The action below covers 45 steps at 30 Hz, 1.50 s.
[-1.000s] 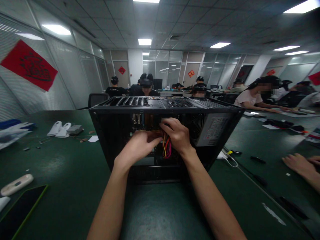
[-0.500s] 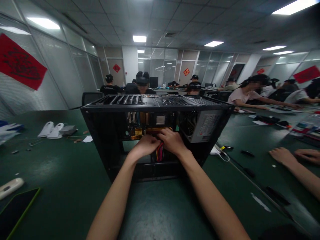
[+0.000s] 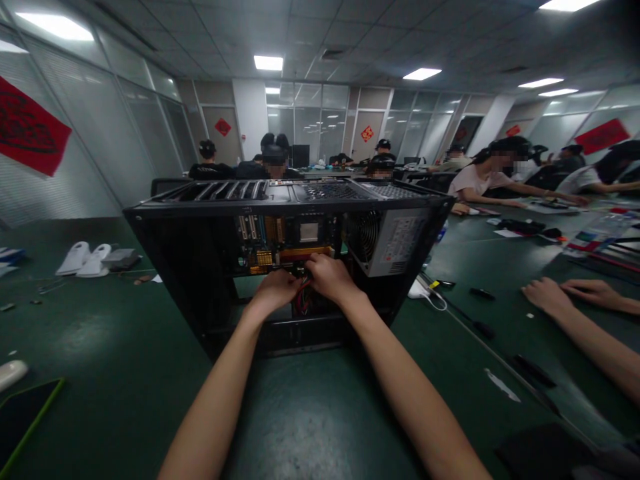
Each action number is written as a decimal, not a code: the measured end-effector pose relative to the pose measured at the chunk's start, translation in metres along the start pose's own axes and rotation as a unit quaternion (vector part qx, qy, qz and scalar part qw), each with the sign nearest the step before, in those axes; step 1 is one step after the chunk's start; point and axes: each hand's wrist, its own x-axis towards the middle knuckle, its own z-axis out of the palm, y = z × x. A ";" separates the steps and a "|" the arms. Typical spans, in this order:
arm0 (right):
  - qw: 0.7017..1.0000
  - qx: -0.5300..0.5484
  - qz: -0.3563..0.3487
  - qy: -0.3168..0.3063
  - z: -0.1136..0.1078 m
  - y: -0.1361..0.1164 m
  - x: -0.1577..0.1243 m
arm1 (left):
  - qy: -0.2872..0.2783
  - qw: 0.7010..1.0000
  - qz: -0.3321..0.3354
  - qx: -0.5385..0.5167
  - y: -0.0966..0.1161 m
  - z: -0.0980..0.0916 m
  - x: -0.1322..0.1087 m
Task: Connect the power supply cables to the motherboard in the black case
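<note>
A black computer case stands on the table with its side open towards me. Inside it, a motherboard shows a pale square processor, and a power supply with a fan sits at the upper right. Below the motherboard runs a bundle of coloured power cables. My left hand is closed, its fingertips pinching the cables from the left. My right hand is closed on the same bundle from the right, close under the board's lower edge. The fingertips and the cable ends are partly hidden.
On the green table, a phone lies front left and white objects lie further back. Cords and a white cable run along the right. Another person's hands rest at the right. Several people sit beyond.
The view has shifted slightly, so the case appears a little further left and higher. Both hands stay at the cable bundle, whose strands now lie differently between the fingers.
</note>
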 end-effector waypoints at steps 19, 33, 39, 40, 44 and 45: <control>0.997 0.032 -0.001 0.077 -0.001 0.008 -0.019 | 0.036 0.997 -0.039 0.054 0.006 -0.003 0.000; 0.997 0.055 0.002 0.057 0.009 0.003 -0.018 | 0.062 0.993 -0.052 0.091 0.013 0.002 -0.004; 0.995 0.087 -0.008 0.047 0.015 0.004 -0.015 | 0.069 0.993 -0.035 0.088 0.010 0.010 0.000; 0.995 0.090 -0.013 0.040 0.015 0.004 -0.014 | 0.067 0.994 -0.031 0.087 0.009 0.009 0.000; 0.996 0.074 -0.044 0.016 0.014 0.003 -0.011 | 0.061 0.994 -0.023 0.082 0.008 0.008 0.003; 0.997 0.062 -0.054 0.014 0.013 0.003 -0.010 | 0.062 0.994 -0.025 0.082 0.007 0.009 0.004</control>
